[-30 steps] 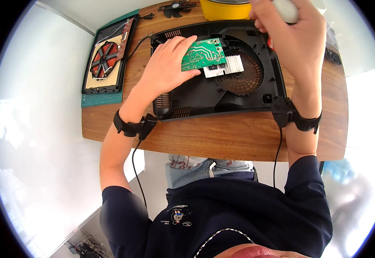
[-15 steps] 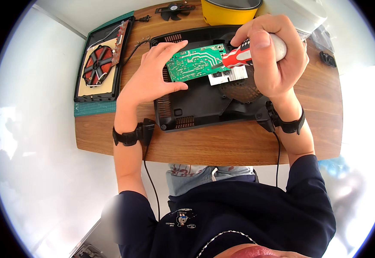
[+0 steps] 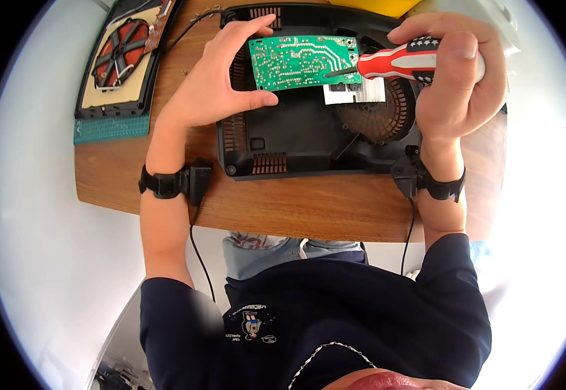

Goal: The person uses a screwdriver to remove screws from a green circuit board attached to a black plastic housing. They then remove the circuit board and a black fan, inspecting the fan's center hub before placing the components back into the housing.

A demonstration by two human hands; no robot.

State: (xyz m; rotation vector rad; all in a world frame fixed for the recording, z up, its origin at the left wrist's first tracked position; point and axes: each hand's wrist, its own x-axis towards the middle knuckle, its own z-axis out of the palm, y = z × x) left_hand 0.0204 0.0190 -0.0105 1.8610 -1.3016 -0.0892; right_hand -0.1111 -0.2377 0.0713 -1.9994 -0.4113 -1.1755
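Wooden table point(image 3: 283, 205) below, your left hand point(image 3: 205, 84) flanks the circuit board point(image 3: 296, 62), fingers apart; your right hand point(image 3: 461, 97) clamps the screwdriver point(image 3: 393, 63).

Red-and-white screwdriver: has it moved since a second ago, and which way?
Yes, the screwdriver has moved left. Against the black housing, its red end was by the right rim; now its tip reaches over the green circuit board.

Lighting: bright; strongest at right, where the background point(image 3: 546, 201) burns out to white and the wooden tabletop point(image 3: 309, 207) pales. Left wall point(image 3: 36, 195): soft, fairly even light. Circuit board point(image 3: 296, 63): reasonably sharp. Left sleeve point(image 3: 169, 312): one smeared, hazy patch. Distortion: fisheye; tabletop edge bowed, corners black, rim fringed bluish.
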